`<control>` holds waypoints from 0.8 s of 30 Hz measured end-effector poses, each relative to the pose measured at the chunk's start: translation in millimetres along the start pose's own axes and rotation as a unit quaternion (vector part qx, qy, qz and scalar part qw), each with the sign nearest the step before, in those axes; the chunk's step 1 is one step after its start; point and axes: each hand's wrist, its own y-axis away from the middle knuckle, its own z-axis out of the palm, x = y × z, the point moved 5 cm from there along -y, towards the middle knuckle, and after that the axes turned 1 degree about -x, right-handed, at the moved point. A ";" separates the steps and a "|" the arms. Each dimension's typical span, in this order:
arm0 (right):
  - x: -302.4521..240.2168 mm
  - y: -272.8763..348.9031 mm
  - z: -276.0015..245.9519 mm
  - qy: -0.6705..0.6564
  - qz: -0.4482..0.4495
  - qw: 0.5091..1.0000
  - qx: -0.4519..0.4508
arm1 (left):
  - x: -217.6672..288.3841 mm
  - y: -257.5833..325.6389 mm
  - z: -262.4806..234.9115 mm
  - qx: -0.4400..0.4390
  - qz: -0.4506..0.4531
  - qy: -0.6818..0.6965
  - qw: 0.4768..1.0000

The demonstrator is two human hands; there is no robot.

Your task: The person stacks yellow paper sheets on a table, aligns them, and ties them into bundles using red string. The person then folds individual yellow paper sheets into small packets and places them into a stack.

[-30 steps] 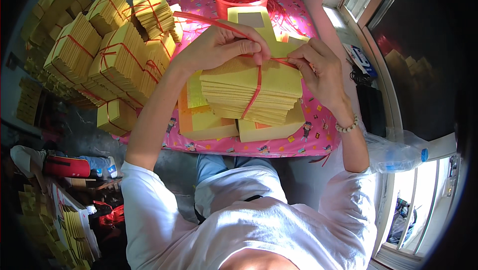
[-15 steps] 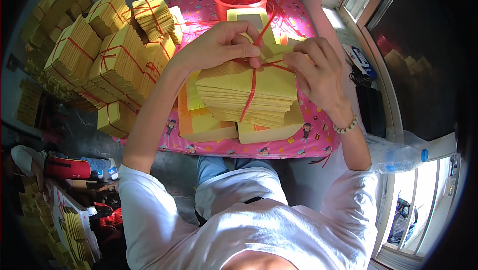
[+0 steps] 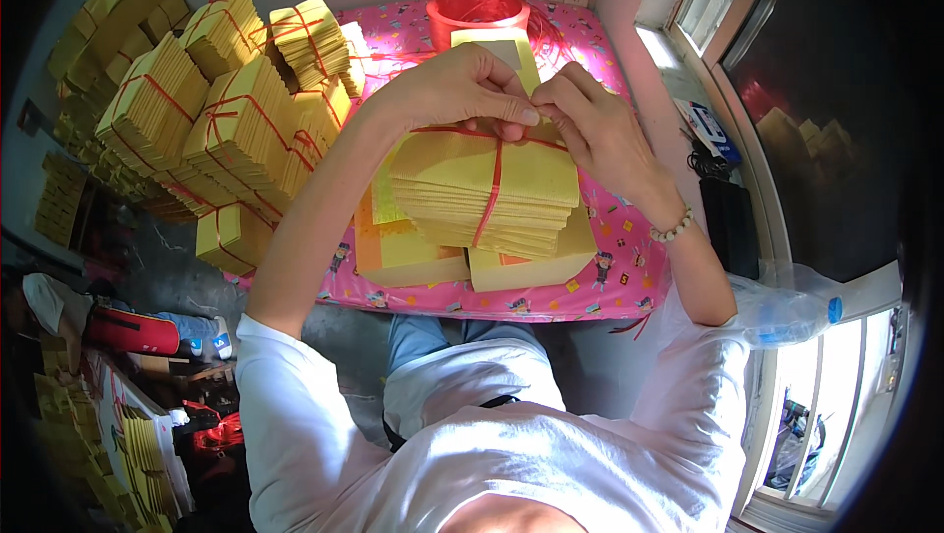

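In the room seen from the head, a pink patterned worktop [image 3: 629,220] spreads out, with strapped yellow bundles [image 3: 236,125] at the left, already bound. Near its middle, a yellow stack [image 3: 442,174] rests on lower yellow blocks [image 3: 531,266], a red strap [image 3: 494,189] crossing its top and near face. Above it, the left hand [image 3: 462,90] and right hand [image 3: 605,132] meet, fingers narrow, seemingly pinching the strap; the tie looks unfinished, though hidden.

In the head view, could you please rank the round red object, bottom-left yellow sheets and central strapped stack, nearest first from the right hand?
1. Central strapped stack, beside the right hand.
2. Round red object, beyond the stack.
3. Bottom-left yellow sheets, far left.
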 end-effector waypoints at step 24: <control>-28.3 4.3 -14.6 -0.033 -0.002 0.999 -0.039 | -9.9 6.2 0.9 0.016 0.063 0.091 0.994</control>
